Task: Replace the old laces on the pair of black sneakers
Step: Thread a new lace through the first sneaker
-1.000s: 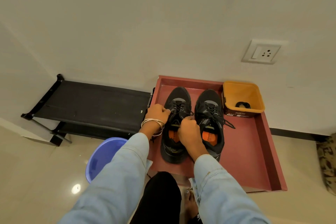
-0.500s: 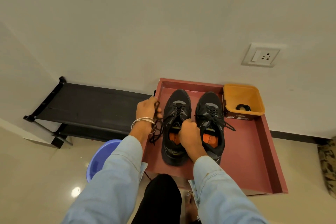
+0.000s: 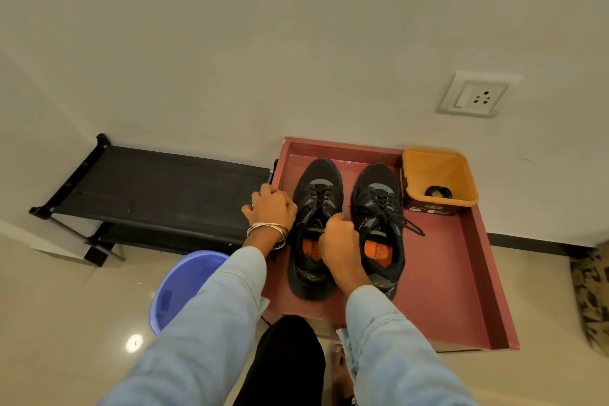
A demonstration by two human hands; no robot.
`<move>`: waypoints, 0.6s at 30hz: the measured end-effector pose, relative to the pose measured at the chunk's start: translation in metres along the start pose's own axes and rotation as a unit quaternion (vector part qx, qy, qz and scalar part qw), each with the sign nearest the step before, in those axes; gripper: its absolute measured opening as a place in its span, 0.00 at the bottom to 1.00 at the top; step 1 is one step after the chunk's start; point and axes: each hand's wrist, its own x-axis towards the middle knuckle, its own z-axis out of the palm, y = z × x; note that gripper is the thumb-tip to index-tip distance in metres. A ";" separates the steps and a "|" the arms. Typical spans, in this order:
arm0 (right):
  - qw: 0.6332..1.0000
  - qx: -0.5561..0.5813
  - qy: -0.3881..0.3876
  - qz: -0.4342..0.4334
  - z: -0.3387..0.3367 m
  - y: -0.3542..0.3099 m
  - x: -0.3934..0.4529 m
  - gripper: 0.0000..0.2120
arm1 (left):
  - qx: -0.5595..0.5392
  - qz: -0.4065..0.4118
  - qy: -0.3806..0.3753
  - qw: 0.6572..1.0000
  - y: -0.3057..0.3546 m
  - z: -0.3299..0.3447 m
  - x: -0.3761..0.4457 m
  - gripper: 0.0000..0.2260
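Observation:
Two black sneakers stand side by side on a dark red tray. The left sneaker has its black lace partly loosened; the right sneaker is still laced, with loose ends trailing to its right. My left hand is closed on the left sneaker's lace at the shoe's left side. My right hand pinches the same shoe at the top of its tongue. A yellow tub at the tray's back right holds a coiled black lace.
A low black rack stands against the wall left of the tray. A blue plastic bowl sits on the floor under my left forearm. A wall socket is above the tub. A patterned cloth lies far right.
My left hand pulled the lace out to the left of the shoe, then came back close to the shoe's side. My right hand stayed on the tongue.

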 end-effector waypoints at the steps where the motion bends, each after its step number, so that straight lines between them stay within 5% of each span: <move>1: 1.000 0.001 0.001 0.000 0.000 0.000 0.000 0.20 | -0.006 0.016 -0.001 1.000 0.001 -0.004 0.001 0.09; 6: 1.000 -0.003 0.001 0.003 -0.001 -0.001 -0.002 0.19 | -0.030 0.082 -0.064 0.994 0.009 -0.012 -0.005 0.10; 15: 1.000 -0.007 0.011 0.000 -0.002 0.000 -0.002 0.17 | -0.038 0.037 0.001 0.999 0.016 -0.008 -0.006 0.08; 18: 1.000 -0.016 0.011 -0.004 -0.001 0.001 -0.001 0.18 | -0.172 -0.011 0.003 0.985 0.015 -0.017 0.003 0.06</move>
